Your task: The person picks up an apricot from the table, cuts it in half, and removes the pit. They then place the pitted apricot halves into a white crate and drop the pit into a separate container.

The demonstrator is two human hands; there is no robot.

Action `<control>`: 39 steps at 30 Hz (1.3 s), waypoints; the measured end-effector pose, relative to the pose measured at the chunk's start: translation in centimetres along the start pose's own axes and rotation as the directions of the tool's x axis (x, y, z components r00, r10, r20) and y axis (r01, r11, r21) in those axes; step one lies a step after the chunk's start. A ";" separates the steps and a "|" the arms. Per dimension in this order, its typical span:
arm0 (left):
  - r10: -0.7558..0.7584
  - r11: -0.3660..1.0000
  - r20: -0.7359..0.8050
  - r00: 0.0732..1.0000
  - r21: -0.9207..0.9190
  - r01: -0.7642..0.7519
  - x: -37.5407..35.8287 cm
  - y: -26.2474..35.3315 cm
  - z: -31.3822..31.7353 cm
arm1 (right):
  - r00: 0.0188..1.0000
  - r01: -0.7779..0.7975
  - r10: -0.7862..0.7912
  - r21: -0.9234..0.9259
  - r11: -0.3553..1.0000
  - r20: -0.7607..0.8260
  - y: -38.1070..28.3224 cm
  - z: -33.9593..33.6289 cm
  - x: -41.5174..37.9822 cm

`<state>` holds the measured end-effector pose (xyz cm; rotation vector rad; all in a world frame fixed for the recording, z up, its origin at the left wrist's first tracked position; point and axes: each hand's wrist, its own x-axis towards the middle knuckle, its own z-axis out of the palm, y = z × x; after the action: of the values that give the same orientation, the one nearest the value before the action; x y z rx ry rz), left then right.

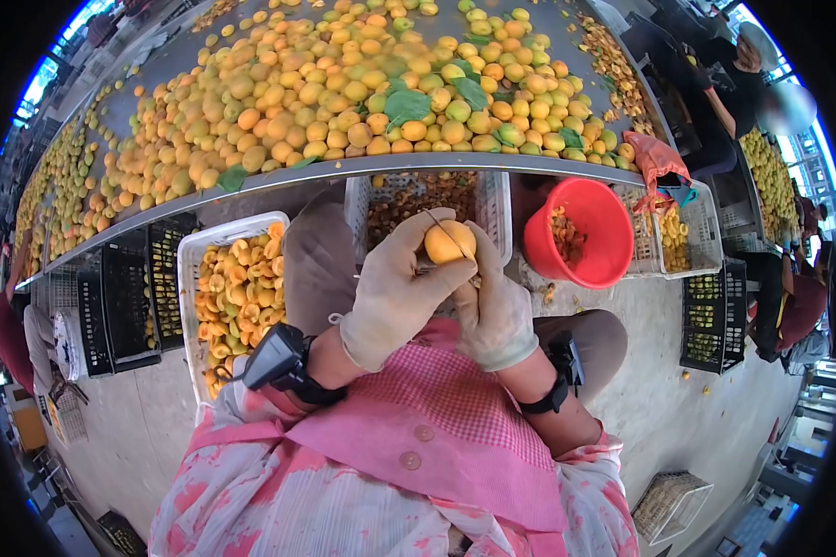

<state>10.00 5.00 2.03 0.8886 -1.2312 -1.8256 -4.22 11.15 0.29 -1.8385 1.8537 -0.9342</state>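
My gloved left hand is closed around a yellow-orange apricot, its fingers and thumb on the fruit's left side. Close against the right side of the apricot is my gloved right hand, its fingers pinched together. A thin, dark, blade-like tool runs slantwise over the fruit toward the right fingers, which hide its lower end. Both hands are above my lap, in front of a crate holding brown scraps.
A metal table heaped with apricots and some leaves spans the front. At left, a white crate holds halved apricots. A red bucket with scraps stands at right, beside another crate. Other people are at the sides.
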 end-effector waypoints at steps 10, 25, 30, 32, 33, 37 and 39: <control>0.141 0.889 0.034 0.989 0.435 -0.142 -0.4 -1.9 -2.4 | 0.965 0.067 -0.158 0.383 0.921 0.211 0.6 0.4 1.3; 0.215 0.820 0.014 0.977 0.541 -0.188 -2.1 -1.3 -6.1 | 0.784 -0.502 0.145 0.478 0.721 0.604 -4.0 1.2 3.2; 0.361 0.810 0.060 0.931 0.474 -0.345 -2.6 -2.3 -7.1 | 0.784 -0.396 0.028 0.466 0.791 0.620 -3.3 1.9 3.1; 0.272 0.871 0.063 0.960 0.407 -0.274 -3.2 -2.1 -7.1 | 0.837 -0.170 -0.162 0.530 0.831 0.523 -3.0 2.5 3.1; 0.263 0.882 0.089 0.961 0.381 -0.277 -3.3 -2.3 -7.1 | 0.832 -0.173 -0.173 0.543 0.822 0.527 -3.2 2.4 3.1; 0.218 0.913 0.113 0.969 0.327 -0.244 -3.9 -2.5 -7.0 | 0.791 -0.330 -0.088 0.543 0.772 0.605 -3.1 1.0 2.6; 0.175 0.953 0.182 0.968 0.216 -0.213 -3.9 -2.0 -7.1 | 0.750 -0.495 -0.016 0.577 0.650 0.661 -3.1 0.8 2.2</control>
<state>17.53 5.88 -1.48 0.7251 -1.6039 -1.6422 -1.59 9.07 2.22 -1.1161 1.0349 -0.6819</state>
